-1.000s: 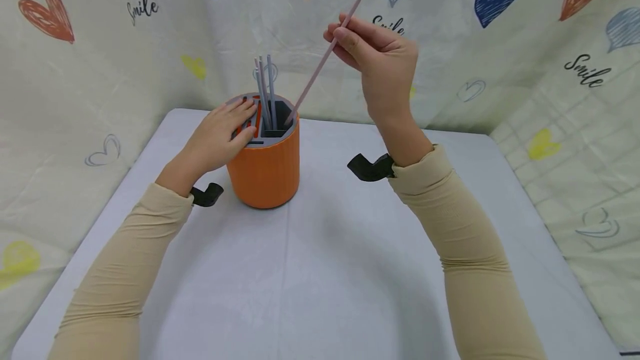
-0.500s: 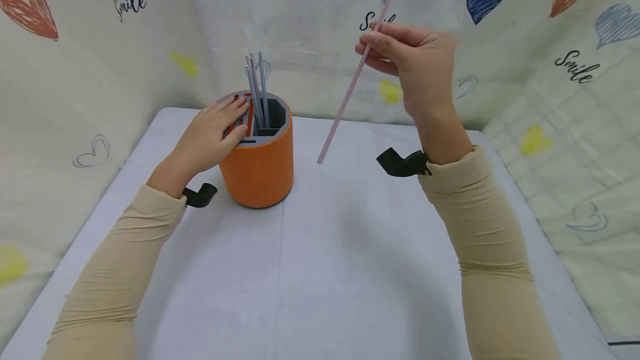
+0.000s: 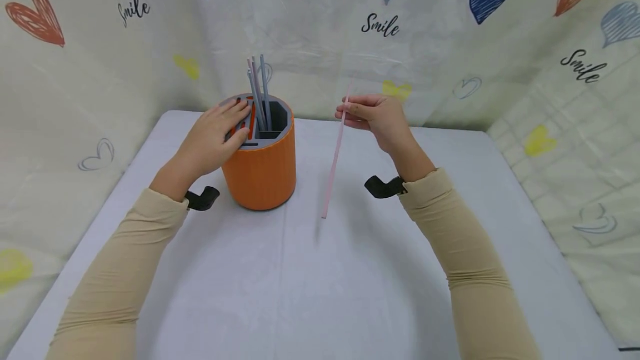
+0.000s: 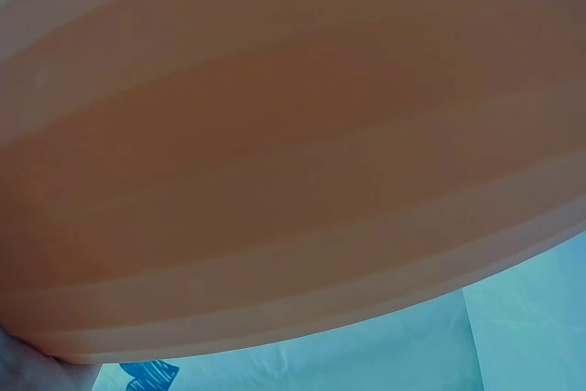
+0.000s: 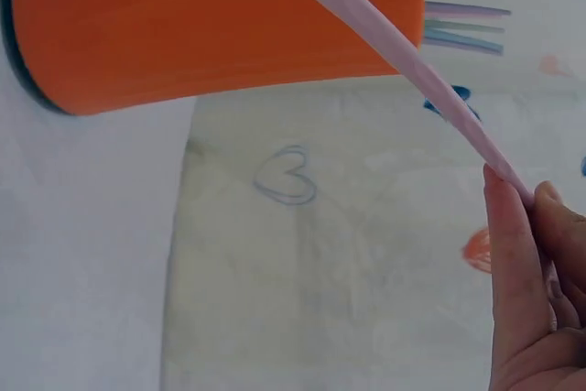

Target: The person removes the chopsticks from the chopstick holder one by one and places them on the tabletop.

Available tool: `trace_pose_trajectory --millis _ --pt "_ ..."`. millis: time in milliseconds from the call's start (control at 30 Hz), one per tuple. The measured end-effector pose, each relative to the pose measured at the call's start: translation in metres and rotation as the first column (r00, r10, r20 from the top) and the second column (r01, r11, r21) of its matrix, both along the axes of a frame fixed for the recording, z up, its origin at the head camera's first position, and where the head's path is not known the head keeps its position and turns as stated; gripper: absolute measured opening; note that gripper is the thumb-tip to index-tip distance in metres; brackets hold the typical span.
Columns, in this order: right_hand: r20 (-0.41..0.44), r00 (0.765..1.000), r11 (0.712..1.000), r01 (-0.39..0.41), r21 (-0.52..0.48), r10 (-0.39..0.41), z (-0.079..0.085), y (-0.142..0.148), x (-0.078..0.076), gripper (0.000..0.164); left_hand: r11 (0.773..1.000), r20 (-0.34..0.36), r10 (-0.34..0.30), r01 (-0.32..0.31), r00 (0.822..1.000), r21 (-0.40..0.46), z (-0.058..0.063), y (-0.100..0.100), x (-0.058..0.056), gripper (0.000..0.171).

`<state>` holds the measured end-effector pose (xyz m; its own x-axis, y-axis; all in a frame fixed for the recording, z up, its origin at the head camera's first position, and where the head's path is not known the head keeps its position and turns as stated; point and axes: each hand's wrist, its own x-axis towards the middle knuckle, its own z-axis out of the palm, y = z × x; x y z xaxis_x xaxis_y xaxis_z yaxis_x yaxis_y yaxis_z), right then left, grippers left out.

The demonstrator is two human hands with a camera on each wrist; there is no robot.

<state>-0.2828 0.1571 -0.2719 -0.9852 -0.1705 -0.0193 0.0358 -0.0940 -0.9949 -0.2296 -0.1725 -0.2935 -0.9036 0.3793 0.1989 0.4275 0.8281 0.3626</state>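
An orange round holder [image 3: 260,182] with a grey divided top stands at the back left of the table. My left hand [image 3: 212,132] rests on its top, fingers stretched over the slotted part. Several thin straws [image 3: 264,96] stand in the dark compartment beside those fingers. To the right of the holder, my right hand [image 3: 382,118] pinches a pink straw [image 3: 332,174] near its upper end; it slants downward, low over the cloth. In the right wrist view, thumb and fingertips [image 5: 499,190] meet on this straw. The holder's orange wall [image 4: 302,153] fills most of the left wrist view.
A white cloth [image 3: 280,293] covers the table. Behind it and at both sides hangs a pale curtain [image 3: 320,43] printed with hearts and "Smile". Black bands sit at both wrists, below the beige sleeves [image 3: 470,260].
My right hand has drawn the pink straw out of the holder, carried it right, then lowered it toward the table and slightly back left. The left hand stays on the holder.
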Motion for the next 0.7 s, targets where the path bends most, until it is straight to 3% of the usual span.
trace_pose_trajectory --millis 300,700 --pt "0.208 0.977 0.998 -0.051 0.031 0.043 -0.045 -0.011 -0.019 0.021 1.000 -0.007 0.004 -0.004 1.000 0.014 -0.001 0.000 0.001 0.055" --pt "0.342 0.939 0.989 -0.088 0.121 0.041 -0.097 -0.021 -0.028 0.030 1.000 -0.008 -0.003 0.003 1.000 0.002 -0.001 0.000 0.000 0.056"
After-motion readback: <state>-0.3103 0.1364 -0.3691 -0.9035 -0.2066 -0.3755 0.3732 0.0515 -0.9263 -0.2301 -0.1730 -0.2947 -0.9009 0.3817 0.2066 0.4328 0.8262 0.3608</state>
